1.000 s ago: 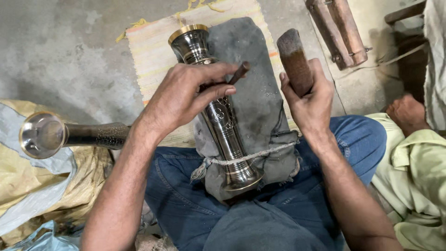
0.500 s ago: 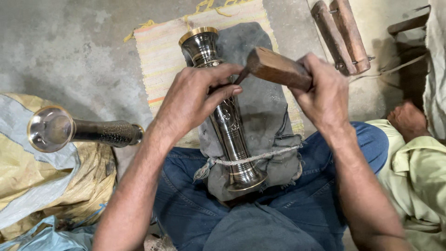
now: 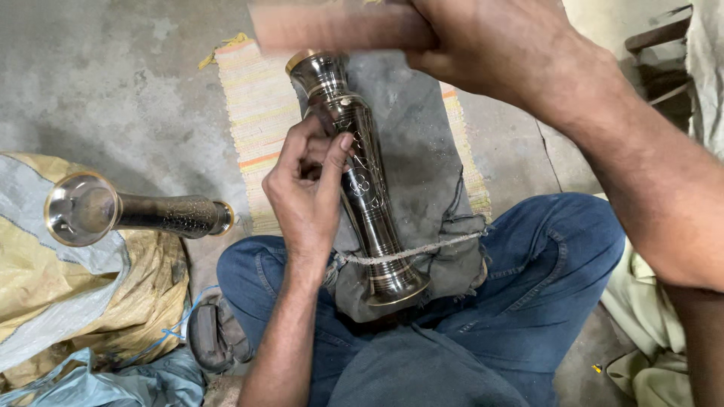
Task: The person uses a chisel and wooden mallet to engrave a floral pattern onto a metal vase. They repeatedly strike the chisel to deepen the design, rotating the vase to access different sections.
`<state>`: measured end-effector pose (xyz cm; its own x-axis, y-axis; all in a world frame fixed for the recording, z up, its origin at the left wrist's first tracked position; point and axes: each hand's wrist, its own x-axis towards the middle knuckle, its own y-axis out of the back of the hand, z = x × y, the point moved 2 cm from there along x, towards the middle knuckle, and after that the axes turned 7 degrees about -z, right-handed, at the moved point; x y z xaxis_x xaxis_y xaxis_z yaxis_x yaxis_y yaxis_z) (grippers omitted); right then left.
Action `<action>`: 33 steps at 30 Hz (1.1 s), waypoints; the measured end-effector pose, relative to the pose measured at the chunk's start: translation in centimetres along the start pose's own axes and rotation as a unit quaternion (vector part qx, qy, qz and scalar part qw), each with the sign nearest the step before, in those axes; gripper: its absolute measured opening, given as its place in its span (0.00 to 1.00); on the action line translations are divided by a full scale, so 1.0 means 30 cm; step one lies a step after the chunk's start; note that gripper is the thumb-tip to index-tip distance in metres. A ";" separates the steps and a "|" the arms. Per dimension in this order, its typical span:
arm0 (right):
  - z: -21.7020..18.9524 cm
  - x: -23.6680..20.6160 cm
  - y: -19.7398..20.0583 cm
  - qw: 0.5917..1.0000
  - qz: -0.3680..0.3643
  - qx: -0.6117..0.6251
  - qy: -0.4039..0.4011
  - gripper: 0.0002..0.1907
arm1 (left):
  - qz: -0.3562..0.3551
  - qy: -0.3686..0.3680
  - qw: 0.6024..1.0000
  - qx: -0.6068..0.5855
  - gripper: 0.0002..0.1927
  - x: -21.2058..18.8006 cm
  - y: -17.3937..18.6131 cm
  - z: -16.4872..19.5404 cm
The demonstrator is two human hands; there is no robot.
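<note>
left hand [image 3: 308, 197] pinched on a small tool against the metal vase [image 3: 362, 181] lying on the grey cloth [image 3: 437, 166]; right hand [image 3: 490, 41] above, gripping a blurred wooden mallet [image 3: 339, 26]

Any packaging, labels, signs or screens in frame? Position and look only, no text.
No labels, signs or screens.
Woven sack: left on the floor, crumpled, yellow-tan.
Plastic sheet: over the sack, grey-blue, creased.

We are sitting over a grey, stained concrete floor [image 3: 113, 83], where a striped woven cloth mat [image 3: 260, 113] is lying flat and crumpled yellow sacking [image 3: 136, 294] is bunching at left
</note>
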<state>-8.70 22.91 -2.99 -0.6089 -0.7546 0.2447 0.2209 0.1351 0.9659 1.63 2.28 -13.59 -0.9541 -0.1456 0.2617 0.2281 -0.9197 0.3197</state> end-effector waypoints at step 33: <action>-0.030 -0.155 -0.131 0.985 0.094 0.098 -0.104 0.15 | -0.114 -0.039 0.988 0.102 0.15 0.074 0.032 0.061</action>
<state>-6.06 25.30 -7.99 -0.7186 -0.5592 0.4136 0.2062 0.3966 0.8945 0.10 1.73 -11.05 -0.9693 0.0917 0.2282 0.0513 -0.8321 0.5523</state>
